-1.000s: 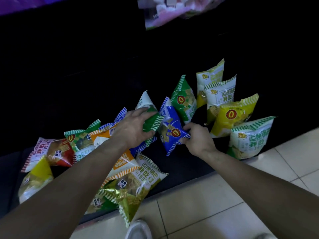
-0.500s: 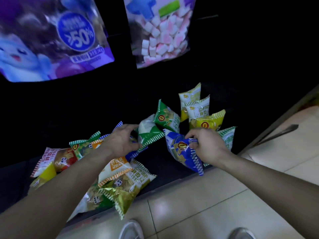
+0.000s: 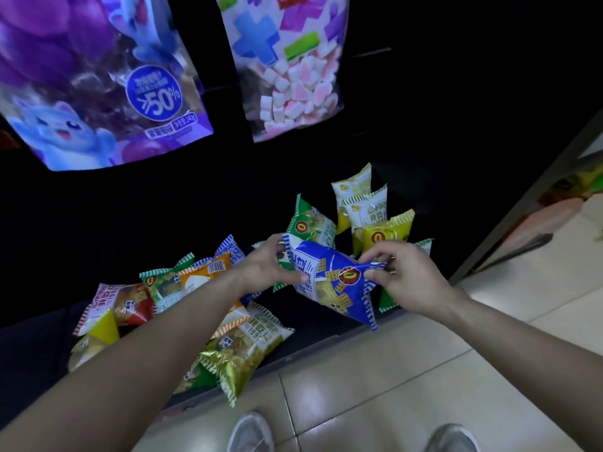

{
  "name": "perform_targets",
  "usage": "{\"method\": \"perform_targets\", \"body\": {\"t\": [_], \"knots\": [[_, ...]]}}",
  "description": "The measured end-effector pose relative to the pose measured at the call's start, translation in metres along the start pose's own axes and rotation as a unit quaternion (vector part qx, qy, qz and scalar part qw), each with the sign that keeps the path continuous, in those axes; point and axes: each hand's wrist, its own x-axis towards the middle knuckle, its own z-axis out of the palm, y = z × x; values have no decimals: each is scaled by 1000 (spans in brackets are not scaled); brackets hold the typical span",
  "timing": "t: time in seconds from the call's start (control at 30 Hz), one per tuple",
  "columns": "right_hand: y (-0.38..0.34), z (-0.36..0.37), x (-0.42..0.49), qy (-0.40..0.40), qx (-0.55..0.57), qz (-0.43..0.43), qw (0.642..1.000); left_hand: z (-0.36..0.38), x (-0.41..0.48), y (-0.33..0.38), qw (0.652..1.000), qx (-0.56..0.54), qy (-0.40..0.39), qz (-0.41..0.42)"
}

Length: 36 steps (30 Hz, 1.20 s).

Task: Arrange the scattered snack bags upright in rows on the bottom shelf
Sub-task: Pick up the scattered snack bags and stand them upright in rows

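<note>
Both hands hold one blue snack bag (image 3: 332, 278) up in the air, just above the front of the bottom shelf (image 3: 313, 334). The left hand (image 3: 270, 265) grips the left end of the bag, with its fingers (image 3: 293, 277) curled round it and the thumb on the front. The right hand (image 3: 408, 282) pinches the right corner, with its fingers (image 3: 375, 256) squeezed together on the stripy edge. The bag lies sideways between the two hands, and its long side runs from left to right and dips down a bit on the right. To stand up, I think it has to be turned so one stripy end points up. The row of standing bags (image 3: 368, 207) is just behind the blue bag, toward the right, so the right hand is nearer to that spot. A green bag (image 3: 310, 223) stands at the left end of that bunch, right behind the blue one. The messy pile of bags (image 3: 241, 347) lies flat on the left part of the shelf, under the left arm, so many bags are not sorted yet.
</note>
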Motion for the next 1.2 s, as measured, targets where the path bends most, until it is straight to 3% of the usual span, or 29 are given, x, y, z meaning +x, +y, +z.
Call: {"method": "perform_targets", "body": {"t": [0.1, 0.2, 0.33, 0.47, 0.53, 0.7, 0.87, 1.0, 1.2], "knots": [[9, 0, 8, 2, 24, 14, 1000, 9, 4, -5, 1000, -28, -2, -10], [22, -3, 16, -9, 60, 38, 997, 13, 5, -3, 997, -69, 33, 32], [38, -1, 26, -47, -7, 68, 997, 17, 9, -1, 987, -111, 91, 73], [38, 6, 34, -88, -23, 95, 991, 20, 15, -4, 982, -113, 145, 52], [35, 11, 38, -109, -14, 95, 989, 20, 15, -5, 982, -98, 157, 47], [26, 23, 47, -159, -161, 97, 969, 16, 13, 4, 986, -4, 155, 60], [23, 32, 49, -174, -174, 95, 964, 18, 11, 16, 974, 112, 170, 96], [22, 38, 45, -171, -84, 51, 980, 28, 11, 21, 972, 149, 134, 121], [39, 25, 38, -127, -30, 29, 991, 16, 5, 10, 995, 48, -12, 83]]}}
